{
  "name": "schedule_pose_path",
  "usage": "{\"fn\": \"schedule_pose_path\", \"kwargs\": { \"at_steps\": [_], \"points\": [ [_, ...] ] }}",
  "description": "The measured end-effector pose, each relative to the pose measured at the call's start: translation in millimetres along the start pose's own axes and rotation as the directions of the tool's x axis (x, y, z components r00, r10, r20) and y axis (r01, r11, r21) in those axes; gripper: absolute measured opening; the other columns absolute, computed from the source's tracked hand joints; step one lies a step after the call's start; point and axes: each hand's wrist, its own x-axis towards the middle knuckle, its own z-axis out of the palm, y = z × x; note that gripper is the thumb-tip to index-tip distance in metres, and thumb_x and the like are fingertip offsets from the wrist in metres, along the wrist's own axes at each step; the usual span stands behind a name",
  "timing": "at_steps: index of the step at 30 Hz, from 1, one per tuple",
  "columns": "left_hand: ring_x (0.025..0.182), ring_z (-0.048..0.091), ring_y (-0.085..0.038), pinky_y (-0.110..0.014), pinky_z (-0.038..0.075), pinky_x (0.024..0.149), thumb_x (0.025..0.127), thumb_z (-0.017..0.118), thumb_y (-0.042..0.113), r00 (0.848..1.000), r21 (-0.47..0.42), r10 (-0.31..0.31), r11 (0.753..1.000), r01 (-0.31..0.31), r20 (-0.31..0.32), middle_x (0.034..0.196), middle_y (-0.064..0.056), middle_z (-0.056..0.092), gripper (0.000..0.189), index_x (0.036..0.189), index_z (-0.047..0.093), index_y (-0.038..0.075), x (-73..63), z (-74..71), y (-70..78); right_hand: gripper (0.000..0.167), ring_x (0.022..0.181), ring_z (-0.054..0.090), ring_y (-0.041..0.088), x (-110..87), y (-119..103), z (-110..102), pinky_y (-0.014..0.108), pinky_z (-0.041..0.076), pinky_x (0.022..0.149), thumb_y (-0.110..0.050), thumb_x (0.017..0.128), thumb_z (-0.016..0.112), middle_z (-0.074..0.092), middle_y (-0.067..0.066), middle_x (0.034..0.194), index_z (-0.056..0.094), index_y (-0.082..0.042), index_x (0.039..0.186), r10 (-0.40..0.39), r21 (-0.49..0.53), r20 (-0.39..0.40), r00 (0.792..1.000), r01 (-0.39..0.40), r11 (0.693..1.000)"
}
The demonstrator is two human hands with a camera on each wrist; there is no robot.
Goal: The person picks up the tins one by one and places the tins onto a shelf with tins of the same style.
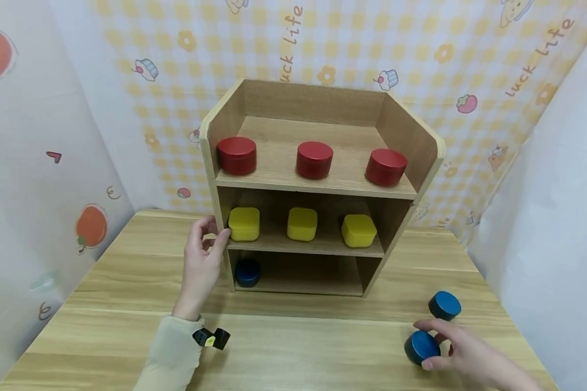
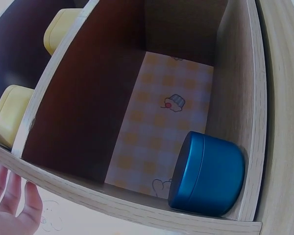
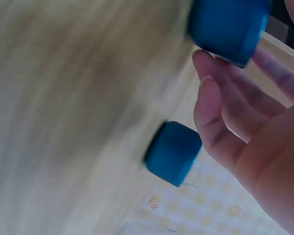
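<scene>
My left hand (image 1: 206, 255) holds the left side panel of a small wooden shelf (image 1: 298, 187), thumb at the front edge beside the middle level. In the left wrist view its fingers (image 2: 32, 203) show outside that panel. At the lower right, my right hand (image 1: 462, 350) grips a round blue tin (image 1: 422, 347) between thumb and fingers, close over the table. A second blue tin (image 1: 444, 306) stands just beyond it. Another blue tin (image 2: 208, 174) sits in the bottom level's left corner.
Three red round tins (image 1: 314, 160) line the top level, and three yellow square tins (image 1: 302, 224) the middle one. The shelf stands on a wood-grain table (image 1: 283, 347), with patterned cloth (image 1: 166, 108) behind and white cloth (image 1: 553, 217) at the sides.
</scene>
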Motion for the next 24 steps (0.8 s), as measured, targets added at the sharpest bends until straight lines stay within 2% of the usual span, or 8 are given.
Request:
{"fn": "schedule_pose_path", "kwargs": {
  "at_steps": [5, 8, 10, 12, 21, 24],
  "points": [
    [0.096, 0.047, -0.015, -0.025, 0.04, 0.081, 0.097, 0.058, 0.003, 1.0, 0.003, -0.024, 1.0, 0.024, -0.002, 0.104, -0.005, 0.048, 0.031, 0.126, 0.049, -0.005, -0.9, 1.7, 12.5, 0.071, 0.095, 0.052, 0.004, 1.9, 3, 6, 0.024, 0.048, 0.069, -0.043, 0.083, 0.075, 0.053, 0.021, 0.128, 0.049, -0.002, 0.136, 0.094, -0.033, 0.036, 0.995, -0.093, 0.995],
    [0.096, 0.047, -0.016, -0.026, 0.041, 0.081, 0.098, 0.059, 0.004, 1.0, 0.007, -0.027, 1.0, 0.027, -0.002, 0.104, -0.006, 0.049, 0.032, 0.126, 0.048, -0.005, -0.5, 1.0, 11.2, 0.07, 0.095, 0.05, 0.004, 4.6, 8, 11, 0.023, 0.047, 0.069, -0.043, 0.083, 0.076, 0.053, 0.019, 0.126, 0.05, -0.003, 0.134, 0.057, -0.059, 0.011, 0.998, -0.056, 0.997],
    [0.097, 0.047, -0.016, -0.027, 0.041, 0.081, 0.098, 0.059, 0.008, 1.0, 0.003, -0.023, 1.0, 0.023, 0.003, 0.105, -0.005, 0.049, 0.033, 0.127, 0.049, -0.002, 0.2, 0.1, 1.4, 0.068, 0.099, 0.051, 0.004, 5.2, 10, 14, 0.022, 0.047, 0.071, -0.044, 0.082, 0.076, 0.054, 0.016, 0.125, 0.05, -0.005, 0.132, 0.043, -0.078, -0.001, 0.999, -0.043, 0.996],
    [0.098, 0.048, -0.017, -0.026, 0.042, 0.08, 0.098, 0.06, 0.012, 1.0, 0.005, -0.016, 1.0, 0.016, 0.008, 0.106, -0.004, 0.05, 0.033, 0.127, 0.049, -0.002, 0.4, -0.3, -1.5, 0.067, 0.104, 0.052, 0.006, 5.3, 11, 16, 0.021, 0.047, 0.075, -0.047, 0.082, 0.076, 0.055, 0.013, 0.124, 0.051, -0.008, 0.131, 0.021, -0.114, -0.022, 1.0, -0.024, 0.993],
    [0.098, 0.047, -0.016, -0.022, 0.042, 0.078, 0.098, 0.06, 0.012, 1.0, 0.007, -0.005, 1.0, 0.005, 0.002, 0.106, -0.004, 0.049, 0.034, 0.127, 0.049, -0.002, 0.5, -0.3, -0.1, 0.064, 0.104, 0.052, 0.006, 8.0, 13, 19, 0.021, 0.047, 0.077, -0.042, 0.08, 0.079, 0.054, 0.01, 0.121, 0.053, -0.007, 0.128, -0.047, -0.182, -0.055, 0.997, 0.036, 0.983],
    [0.098, 0.047, -0.016, -0.022, 0.042, 0.078, 0.098, 0.059, 0.011, 1.0, 0.008, -0.006, 1.0, 0.006, 0.006, 0.106, -0.005, 0.049, 0.033, 0.127, 0.048, -0.002, 0.0, -0.2, 0.6, 0.065, 0.102, 0.054, 0.007, 8.6, 10, 17, 0.022, 0.048, 0.076, -0.043, 0.08, 0.079, 0.055, 0.009, 0.12, 0.053, -0.007, 0.127, -0.022, -0.182, -0.043, 0.999, 0.014, 0.983]
  ]
}}
